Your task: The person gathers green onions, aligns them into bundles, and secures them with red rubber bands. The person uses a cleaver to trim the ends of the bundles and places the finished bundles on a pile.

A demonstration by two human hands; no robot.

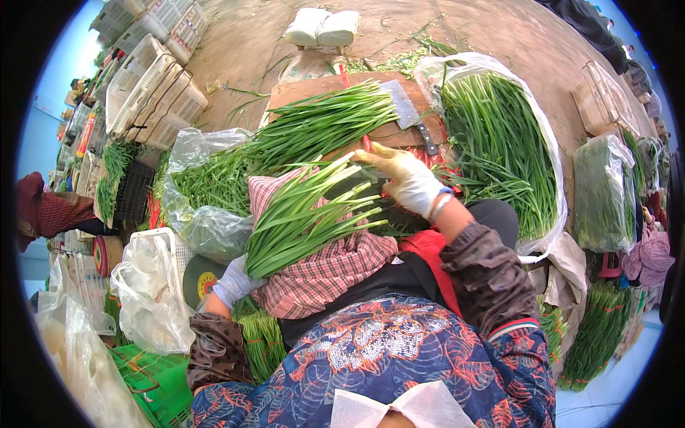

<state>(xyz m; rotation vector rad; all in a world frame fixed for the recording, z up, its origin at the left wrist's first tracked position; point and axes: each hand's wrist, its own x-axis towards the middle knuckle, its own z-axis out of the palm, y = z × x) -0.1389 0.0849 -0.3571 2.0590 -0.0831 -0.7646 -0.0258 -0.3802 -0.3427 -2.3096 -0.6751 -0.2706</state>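
A loose bunch of Chinese chives (310, 214) lies over the checked cloth (321, 262) on my lap, pale stem ends pointing right. My left hand (235, 281), in a grey-blue glove, holds the bunch at its leafy end; the fingers are partly hidden beneath it. Just right of the stem ends, my right hand (409, 179) wears a whitish glove, its fingers apart and holding nothing. Beyond the hands, a larger pile of chives (326, 120) rests across a wooden board (299, 96). A cleaver (401, 104) with a black handle lies on the board beside the stem ends.
At right stands a white plastic bag (554, 160) packed with chives. A clear bag (208, 230) of loose greens sits at left, near a white basket (174, 251) and a green crate (144, 369). Stacked crates (155, 96) stand further off. A person's sleeve (59, 208) shows at far left.
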